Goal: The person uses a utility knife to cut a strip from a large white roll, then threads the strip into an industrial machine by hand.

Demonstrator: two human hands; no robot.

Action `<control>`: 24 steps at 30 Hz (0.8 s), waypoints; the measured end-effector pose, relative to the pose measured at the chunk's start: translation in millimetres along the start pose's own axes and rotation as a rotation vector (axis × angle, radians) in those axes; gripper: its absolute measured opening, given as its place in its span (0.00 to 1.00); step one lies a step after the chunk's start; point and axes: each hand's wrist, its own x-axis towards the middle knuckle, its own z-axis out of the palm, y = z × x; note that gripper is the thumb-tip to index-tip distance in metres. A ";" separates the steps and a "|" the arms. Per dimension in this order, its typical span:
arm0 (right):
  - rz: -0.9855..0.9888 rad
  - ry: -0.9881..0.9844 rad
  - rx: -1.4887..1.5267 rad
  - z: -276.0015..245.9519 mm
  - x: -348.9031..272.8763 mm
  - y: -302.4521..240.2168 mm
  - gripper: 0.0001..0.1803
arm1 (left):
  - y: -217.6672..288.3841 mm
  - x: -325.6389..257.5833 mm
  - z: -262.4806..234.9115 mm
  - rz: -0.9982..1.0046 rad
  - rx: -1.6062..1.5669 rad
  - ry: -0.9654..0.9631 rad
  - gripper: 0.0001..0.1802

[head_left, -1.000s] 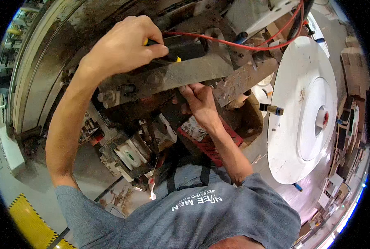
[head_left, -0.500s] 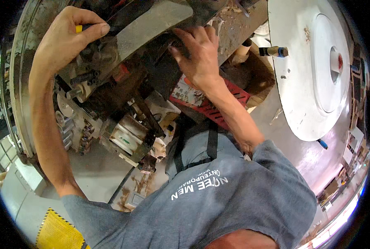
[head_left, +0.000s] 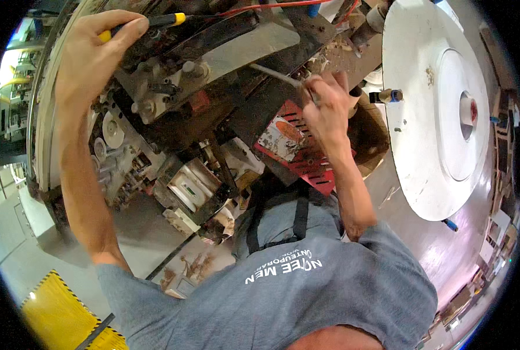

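Observation:
My left hand [head_left: 91, 49] is up at the far left, closed around a black and yellow tool handle [head_left: 165, 21] over the machine. The working end of that tool cannot be made out. Right of centre, my right hand [head_left: 329, 105] grips a slim grey metal rod [head_left: 274, 74]. It slants up and left from my fingers toward the underside of a long curved grey metal plate [head_left: 248, 49]. Just below this hand lies a red slotted metal piece [head_left: 315, 169] bearing a white label.
A large white disc [head_left: 414, 140] with projecting knobs stands at right, beside a brown carton [head_left: 368, 131]. Rollers [head_left: 113, 129] and machine parts fill the left. A red hose [head_left: 266, 6] crosses the top. A yellow mat [head_left: 59, 315] lies at lower left.
My right hand has moved right and down from the plate, and the grey rod now shows in it. More of the black and yellow handle shows at my left hand. The view has shifted.

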 end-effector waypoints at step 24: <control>0.971 0.024 0.371 -183.1 -251.7 52.7 0.08 | 99.5 -128.3 -6.4 -0.015 -0.438 0.302 0.14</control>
